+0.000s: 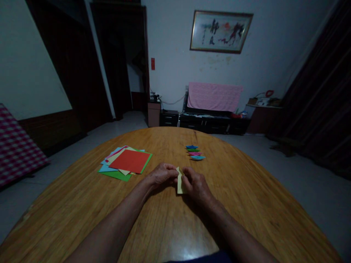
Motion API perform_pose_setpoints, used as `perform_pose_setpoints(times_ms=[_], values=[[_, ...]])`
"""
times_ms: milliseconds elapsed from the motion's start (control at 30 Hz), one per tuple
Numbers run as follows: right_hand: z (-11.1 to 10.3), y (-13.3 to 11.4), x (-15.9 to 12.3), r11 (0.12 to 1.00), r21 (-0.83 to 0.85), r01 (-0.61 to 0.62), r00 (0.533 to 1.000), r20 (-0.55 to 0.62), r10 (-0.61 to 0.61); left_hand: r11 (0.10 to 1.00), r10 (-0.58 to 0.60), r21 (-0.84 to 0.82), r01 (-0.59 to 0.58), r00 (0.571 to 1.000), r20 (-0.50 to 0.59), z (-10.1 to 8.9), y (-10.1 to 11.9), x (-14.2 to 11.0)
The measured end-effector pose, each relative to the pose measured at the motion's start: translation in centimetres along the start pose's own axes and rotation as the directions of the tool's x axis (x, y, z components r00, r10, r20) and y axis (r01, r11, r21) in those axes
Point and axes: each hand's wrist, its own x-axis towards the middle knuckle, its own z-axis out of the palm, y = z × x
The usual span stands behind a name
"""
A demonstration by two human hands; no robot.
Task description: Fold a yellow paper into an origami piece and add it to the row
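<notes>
We find the yellow paper strip [180,181] held between both hands, above the near half of the round-edged wooden table [170,143]. The strip is folded narrow, and its long edges run roughly away from the wearer. We cannot tell whether its lower end touches the table. The left hand [161,175] comes in from the left, with its fingers [172,171] curled and closed on the strip's left edge. The right hand [196,184] comes in from the right, with its fingers [186,173] curled and closed on the right side, partly covering the paper. Neither hand is open, and the exact finger placement is hidden behind the knuckles. Left of the hands, and just apart from the left hand, lies a loose pile of paper sheets [116,175], with a red sheet [129,161] on top and green, yellow, pink and blue edges showing beneath it. Beyond the hands, four small folded paper pieces [195,152] lie close together in a short column, ordered blue, green, pink and pale blue from far to near. Past the table, we note a low dark cabinet [208,125] beneath a pink cloth [214,96], and a framed painting [221,31] on the wall above.
</notes>
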Motion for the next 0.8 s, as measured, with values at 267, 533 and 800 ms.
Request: perform_pose_setpoints(times_ms=[267, 533, 800], values=[[0.3, 0.6, 0.0, 0.998, 0.023, -0.055, 0.998, -0.028, 0.056, 0.999, 0.008, 0.038, -0.007, 1.000, -0.020, 0.0, -0.7, 0.4], [0.6, 1.3, 0.1, 0.990, 0.110, -0.083, 0.996, -0.029, 0.087, 0.996, -0.076, 0.044, 0.072, 0.992, 0.099, -0.5, 0.4, -0.1], [0.6, 1.3, 0.0, 0.983, 0.153, -0.098, 0.995, 0.006, 0.098, 0.990, -0.137, -0.010, 0.141, 0.978, 0.158, -1.0, 0.6, -0.2]])
